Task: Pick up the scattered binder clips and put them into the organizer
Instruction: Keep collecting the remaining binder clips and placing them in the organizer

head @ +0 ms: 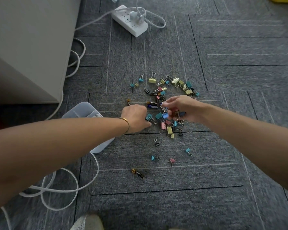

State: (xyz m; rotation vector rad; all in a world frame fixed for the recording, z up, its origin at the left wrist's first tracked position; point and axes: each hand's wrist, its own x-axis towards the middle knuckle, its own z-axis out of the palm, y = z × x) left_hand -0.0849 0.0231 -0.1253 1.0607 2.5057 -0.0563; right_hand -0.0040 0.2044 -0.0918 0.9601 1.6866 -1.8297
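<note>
Head view: both hands (135, 117) among binder clips (165, 115).

Even, diffuse daylight, medium bright, no hard glare. Soft shadows only: faint dark patch under the left hand (136, 117) and under the forearms on the carpet (173, 176). Strong wide-angle bend at the edges, carpet lines curving outward. Centre fairly sharp, binder clips (175, 83) readable by colour. Slight motion smear on the right hand (181, 108). Corners softer, shoe tip (88, 223) at bottom blurred.
</note>
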